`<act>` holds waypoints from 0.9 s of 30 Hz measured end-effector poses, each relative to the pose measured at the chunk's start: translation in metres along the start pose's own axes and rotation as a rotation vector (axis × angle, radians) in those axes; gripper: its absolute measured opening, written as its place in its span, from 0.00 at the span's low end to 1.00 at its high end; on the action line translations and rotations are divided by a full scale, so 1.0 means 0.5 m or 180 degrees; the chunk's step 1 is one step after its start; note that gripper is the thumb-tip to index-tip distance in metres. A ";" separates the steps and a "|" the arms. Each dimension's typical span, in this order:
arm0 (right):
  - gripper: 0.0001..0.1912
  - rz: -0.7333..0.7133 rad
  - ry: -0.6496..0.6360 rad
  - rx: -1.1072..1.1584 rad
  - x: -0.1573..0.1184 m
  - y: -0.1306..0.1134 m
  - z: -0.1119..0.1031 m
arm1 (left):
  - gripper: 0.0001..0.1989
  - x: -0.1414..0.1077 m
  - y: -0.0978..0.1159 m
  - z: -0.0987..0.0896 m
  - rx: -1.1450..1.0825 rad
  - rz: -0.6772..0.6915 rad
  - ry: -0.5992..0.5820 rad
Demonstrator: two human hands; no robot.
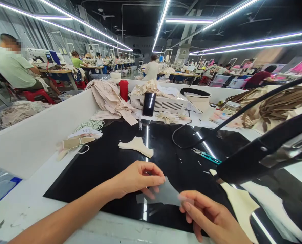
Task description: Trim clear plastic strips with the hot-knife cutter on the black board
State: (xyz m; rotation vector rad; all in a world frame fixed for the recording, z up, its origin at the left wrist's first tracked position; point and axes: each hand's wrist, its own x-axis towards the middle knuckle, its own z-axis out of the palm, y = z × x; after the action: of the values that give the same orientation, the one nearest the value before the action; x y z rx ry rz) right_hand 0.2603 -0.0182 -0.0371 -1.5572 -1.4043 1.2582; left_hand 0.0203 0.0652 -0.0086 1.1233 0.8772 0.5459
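By the table's point(21, 211) near edge, our left hand point(133, 179), curled rightward, and right hand point(208, 213), angled leftward, pinch a translucent sheet point(167, 192).

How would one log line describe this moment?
left hand: holds translucent sheet | right hand: holds same sheet | cream piece: on black surface

smooth plastic-looking sheet point(166, 194), glossy glass-like board point(92, 166), matt cloth strips point(109, 96)

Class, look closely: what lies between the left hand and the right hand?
In the head view, a translucent piece spans the gap between the left hand and the right hand, above the black surface.
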 end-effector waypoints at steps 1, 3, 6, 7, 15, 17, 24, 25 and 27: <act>0.31 0.0102 -0.0088 0.0091 0.001 -0.002 -0.003 | 0.17 0.000 -0.001 0.000 0.0005 -0.0002 0.0012; 0.31 0.0159 -0.0234 0.0224 0.004 -0.008 -0.007 | 0.17 -0.001 -0.003 0.000 0.0009 -0.0030 0.0023; 0.30 0.0096 -0.0312 0.0253 0.008 -0.013 -0.007 | 0.18 -0.002 -0.008 -0.001 0.0056 -0.0065 -0.0019; 0.30 0.0102 -0.0315 0.0250 0.009 -0.013 -0.006 | 0.18 -0.003 -0.008 -0.002 0.0088 -0.0070 -0.0033; 0.28 0.0129 -0.0142 0.0217 0.009 0.009 0.005 | 0.19 -0.006 -0.002 -0.007 0.0420 -0.0038 0.0155; 0.27 0.0102 -0.0115 0.0117 0.008 0.012 0.007 | 0.19 -0.005 -0.002 -0.008 0.0516 -0.0045 0.0175; 0.19 0.0004 -0.0030 -0.0110 0.003 -0.004 0.018 | 0.15 0.001 -0.013 -0.009 0.0938 0.0047 0.0293; 0.19 -0.0029 -0.0007 -0.0175 0.002 -0.006 0.018 | 0.14 0.000 -0.014 -0.010 0.1001 0.0079 0.0320; 0.19 -0.0248 0.0066 -0.0419 0.001 -0.007 0.017 | 0.11 -0.002 -0.016 -0.011 0.1172 0.0145 0.0405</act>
State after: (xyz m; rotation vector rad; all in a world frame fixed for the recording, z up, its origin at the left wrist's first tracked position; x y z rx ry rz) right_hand 0.2511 -0.0181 -0.0366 -1.5816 -1.5460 1.1202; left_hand 0.0150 0.0645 -0.0168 1.4567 1.0940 0.5091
